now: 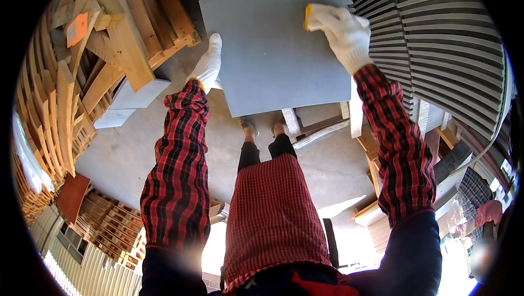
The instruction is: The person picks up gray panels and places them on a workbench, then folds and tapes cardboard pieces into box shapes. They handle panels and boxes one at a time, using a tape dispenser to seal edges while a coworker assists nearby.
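Note:
A flat grey board (273, 56) lies in front of me, nearly square, with a tiny pale speck near its middle. My left hand (208, 62), in a white knit glove, is closed on the board's left edge, thumb on the upper face and fingers hidden below. My right hand (352, 39), also white-gloved, is over the board's far right part. It is closed on a bunched white knit glove (316, 18) with a yellow cuff, which is on or just above the surface; I cannot tell whether it touches.
Stacked wooden planks (131, 45) rise at the left, with an orange tag (77, 30) on them. A tall stack of grey slatted pieces (447, 39) stands at the right. Pallets (109, 225) are behind at left. Another person's plaid sleeve (474, 192) shows at far right.

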A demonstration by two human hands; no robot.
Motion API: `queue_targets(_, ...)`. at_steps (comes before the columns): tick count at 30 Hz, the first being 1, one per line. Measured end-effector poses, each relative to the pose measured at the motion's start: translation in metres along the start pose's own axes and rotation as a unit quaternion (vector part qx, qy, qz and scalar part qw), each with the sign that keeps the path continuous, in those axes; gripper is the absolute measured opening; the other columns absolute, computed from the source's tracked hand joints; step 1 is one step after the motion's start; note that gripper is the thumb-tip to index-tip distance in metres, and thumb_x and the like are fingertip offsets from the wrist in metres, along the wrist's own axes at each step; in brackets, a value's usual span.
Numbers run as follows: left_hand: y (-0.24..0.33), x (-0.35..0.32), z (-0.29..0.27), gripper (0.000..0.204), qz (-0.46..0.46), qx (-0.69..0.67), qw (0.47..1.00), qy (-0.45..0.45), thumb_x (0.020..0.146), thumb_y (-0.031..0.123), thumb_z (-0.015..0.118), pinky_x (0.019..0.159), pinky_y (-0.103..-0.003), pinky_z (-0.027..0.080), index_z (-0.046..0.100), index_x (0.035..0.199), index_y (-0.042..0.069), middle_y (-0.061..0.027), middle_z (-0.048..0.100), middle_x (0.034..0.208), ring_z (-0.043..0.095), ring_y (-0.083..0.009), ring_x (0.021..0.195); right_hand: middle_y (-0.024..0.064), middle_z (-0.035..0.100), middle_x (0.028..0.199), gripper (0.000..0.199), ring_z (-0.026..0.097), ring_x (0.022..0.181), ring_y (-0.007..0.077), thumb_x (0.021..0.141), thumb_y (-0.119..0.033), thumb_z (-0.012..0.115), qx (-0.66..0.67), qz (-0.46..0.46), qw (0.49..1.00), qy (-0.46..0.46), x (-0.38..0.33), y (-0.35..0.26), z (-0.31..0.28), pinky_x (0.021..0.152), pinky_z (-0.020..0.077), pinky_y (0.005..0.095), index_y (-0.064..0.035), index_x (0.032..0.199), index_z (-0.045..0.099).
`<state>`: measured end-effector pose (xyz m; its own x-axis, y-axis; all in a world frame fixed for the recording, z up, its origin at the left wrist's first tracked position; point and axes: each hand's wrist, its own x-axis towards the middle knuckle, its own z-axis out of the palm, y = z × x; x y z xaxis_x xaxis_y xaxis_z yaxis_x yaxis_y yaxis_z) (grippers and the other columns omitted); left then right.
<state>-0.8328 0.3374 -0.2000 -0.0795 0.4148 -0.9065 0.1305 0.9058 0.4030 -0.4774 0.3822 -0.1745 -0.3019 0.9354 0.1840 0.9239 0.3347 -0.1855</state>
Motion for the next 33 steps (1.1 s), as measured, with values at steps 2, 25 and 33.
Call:
queue_targets(2, -0.001, -0.005, -0.007, 0.096, -0.017, -0.021, 1.000, 0.002, 0.097, 0.076, 0.035, 0.120, -0.055, 0.029, 0.022, 0.159, 0.004, -0.0186, 0.030, 0.163, 0.033, -0.0361, 0.148, 0.0013, 0.074, 0.101, 0.018, 0.072, 0.086, 0.0204, 0.088, 0.002, 0.061, 0.236, -0.066, 0.969, -0.034, -0.039, -0.020, -0.040, 0.073, 0.0550, 0.0247, -0.0084, 0.099, 0.071)
queue_targets(25, 0.004, -0.013, -0.005, 0.099, 0.007, 0.008, 1.000, -0.019, 0.094, 0.080, 0.033, 0.114, -0.049, 0.042, 0.028, 0.156, 0.003, -0.0192, 0.037, 0.158, 0.045, -0.0344, 0.140, 0.0073, 0.068, 0.114, 0.023, 0.067, 0.100, 0.0245, 0.089, -0.010, 0.066, 0.321, 0.218, 0.920, -0.059, -0.115, -0.190, 0.006, 0.079, 0.0571, 0.0386, -0.0196, 0.108, 0.072)
queue_targets(33, 0.014, -0.018, 0.006, 0.095, 0.006, -0.040, 0.999, -0.035, 0.096, 0.077, 0.034, 0.116, -0.044, 0.039, 0.029, 0.156, 0.004, -0.0169, 0.036, 0.159, 0.042, -0.0306, 0.142, 0.0047, 0.066, 0.109, 0.024, 0.062, 0.108, 0.0367, 0.084, -0.009, 0.061, 0.372, 0.061, 0.906, -0.192, -0.104, -0.282, 0.035, 0.074, 0.0485, 0.0594, -0.0221, 0.103, 0.069)
